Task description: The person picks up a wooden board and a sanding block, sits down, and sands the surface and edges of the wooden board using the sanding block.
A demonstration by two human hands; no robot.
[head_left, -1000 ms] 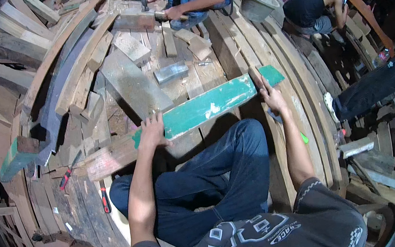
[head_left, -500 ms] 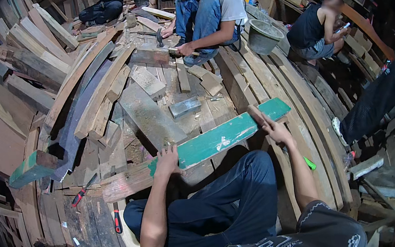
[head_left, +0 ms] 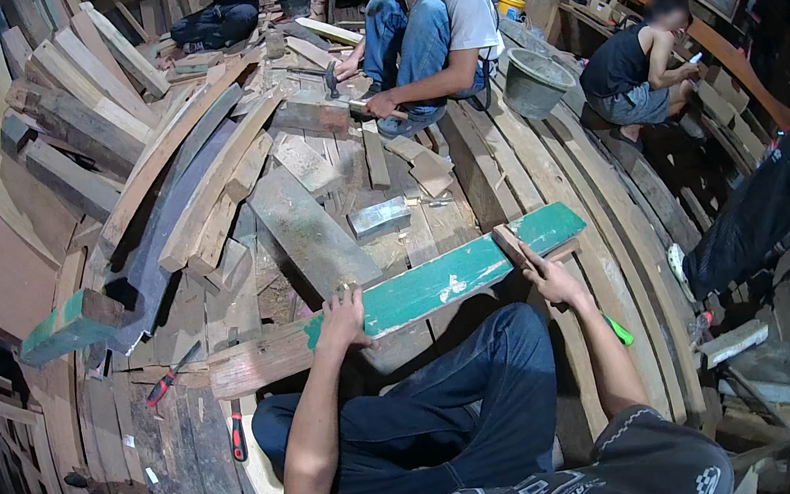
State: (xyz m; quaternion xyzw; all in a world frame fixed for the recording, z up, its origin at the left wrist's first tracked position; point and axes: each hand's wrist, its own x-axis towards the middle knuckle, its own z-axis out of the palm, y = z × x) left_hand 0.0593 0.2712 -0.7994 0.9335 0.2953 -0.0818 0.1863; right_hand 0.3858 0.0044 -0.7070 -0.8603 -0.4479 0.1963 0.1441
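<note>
A long wooden beam [head_left: 393, 306], its right part painted worn green and its left end bare, lies across in front of my crossed legs. My left hand [head_left: 343, 320] grips it near where the paint begins, fingers over the top and thumb toward me. Toward the beam's right end, my right hand [head_left: 554, 282] is closed round a small brown wooden block [head_left: 508, 245] laid across the green face. What is under the block is hidden. Left of my knee lie a red-and-black handled tool [head_left: 237, 437] and another with a long metal blade [head_left: 171, 376].
Ahead, a person [head_left: 430, 30] squats with a hammer [head_left: 331, 79] beside a timber block [head_left: 311, 114]. A grey metallic block [head_left: 379, 218], loose planks and a bucket [head_left: 534, 83] stand between. A green-handled tool [head_left: 618, 329] lies by my right forearm. More people sit or stand farther off.
My right hand and the small block have slid a little left along the green face. My left hand keeps its place on the beam. The whole view has shifted slightly.
</note>
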